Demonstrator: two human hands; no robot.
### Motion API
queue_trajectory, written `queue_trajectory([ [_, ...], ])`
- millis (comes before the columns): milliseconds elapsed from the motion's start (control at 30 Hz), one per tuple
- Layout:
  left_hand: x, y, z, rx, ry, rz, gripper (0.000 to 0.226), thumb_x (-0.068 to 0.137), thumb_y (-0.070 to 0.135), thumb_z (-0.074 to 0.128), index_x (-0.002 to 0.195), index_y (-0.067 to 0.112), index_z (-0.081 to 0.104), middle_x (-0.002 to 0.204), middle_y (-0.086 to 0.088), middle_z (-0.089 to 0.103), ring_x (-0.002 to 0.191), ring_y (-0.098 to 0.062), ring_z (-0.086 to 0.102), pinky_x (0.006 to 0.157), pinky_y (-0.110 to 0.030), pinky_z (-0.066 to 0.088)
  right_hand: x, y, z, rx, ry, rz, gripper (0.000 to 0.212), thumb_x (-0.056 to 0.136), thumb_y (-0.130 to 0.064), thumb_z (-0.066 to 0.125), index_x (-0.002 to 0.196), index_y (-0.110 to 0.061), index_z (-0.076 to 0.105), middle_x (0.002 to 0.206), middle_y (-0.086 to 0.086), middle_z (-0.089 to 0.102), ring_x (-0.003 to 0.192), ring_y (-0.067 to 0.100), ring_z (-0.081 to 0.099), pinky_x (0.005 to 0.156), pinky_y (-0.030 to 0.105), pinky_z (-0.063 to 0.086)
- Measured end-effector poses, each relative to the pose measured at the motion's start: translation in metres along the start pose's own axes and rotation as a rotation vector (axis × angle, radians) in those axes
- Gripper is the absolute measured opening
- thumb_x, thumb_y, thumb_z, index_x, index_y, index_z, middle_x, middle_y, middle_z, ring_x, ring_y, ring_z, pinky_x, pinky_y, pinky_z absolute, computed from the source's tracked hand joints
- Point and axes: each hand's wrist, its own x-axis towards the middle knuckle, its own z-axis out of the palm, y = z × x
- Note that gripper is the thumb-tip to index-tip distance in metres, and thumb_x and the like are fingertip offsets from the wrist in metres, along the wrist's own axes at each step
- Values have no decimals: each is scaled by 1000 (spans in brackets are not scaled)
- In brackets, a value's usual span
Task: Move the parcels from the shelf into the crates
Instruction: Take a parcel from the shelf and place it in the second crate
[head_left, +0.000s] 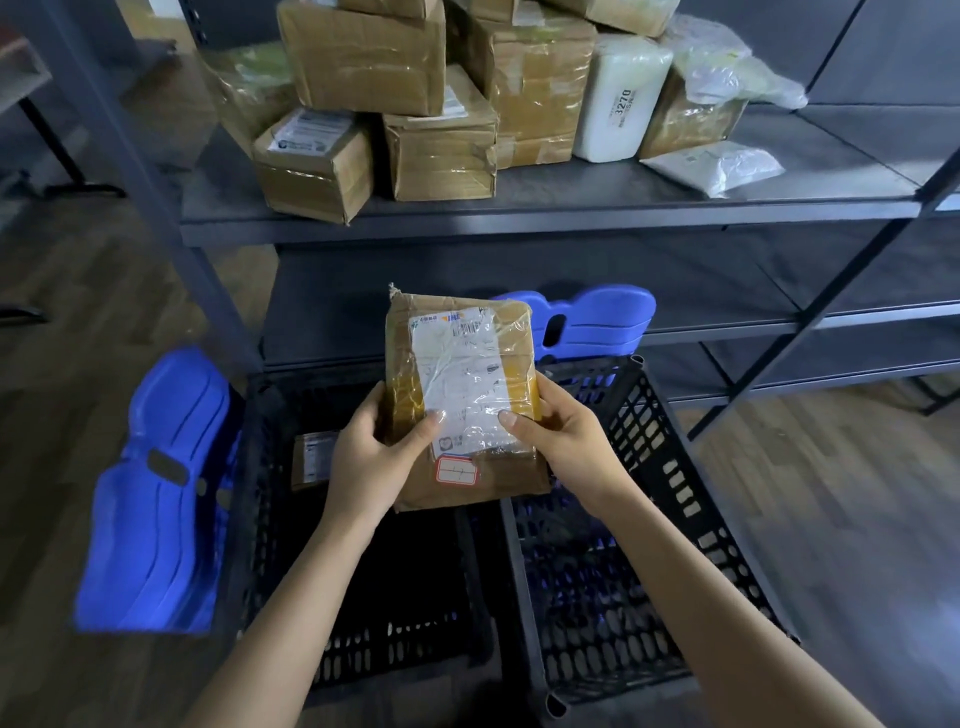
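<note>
It was a parcel storeroom or small sorting depot: grey metal shelving (545, 208) stacked with taped, labelled cardboard parcels (441, 150), black plastic crates (675, 467) on a wood-look floor (78, 286) below.

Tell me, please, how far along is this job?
Done: one small brown parcel lies in the left black plastic crate. In hand: left hand and right hand hold a flat brown taped parcel. Left: many brown cardboard boxes and white bags sit on the grey metal shelf.
</note>
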Motion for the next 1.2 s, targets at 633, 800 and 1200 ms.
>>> queue_trajectory([
  [633,37,-47,186,93,-45,-247,50,75,52,71,121,36,57,100,19,68,87,9,63,68,-11,50,43,80,-180,-83,-28,190,38,75,-40,73,111,-49,64,108,-7,73,102,14,69,92,44,55],
  [800,47,-77,193,139,-66,-316,48,73,56,70,117,44,56,96,22,70,87,5,65,69,-16,54,52,116,-182,-43,-18,232,35,82,-29,71,112,-45,65,111,-5,73,104,16,69,93,46,54],
  [1200,77,-128,153,308,30,-281,102,58,79,61,144,34,31,150,13,35,135,0,32,110,-27,28,71,217,-181,-98,34,418,42,87,-21,70,126,-29,60,111,-7,72,106,16,67,94,45,53],
])
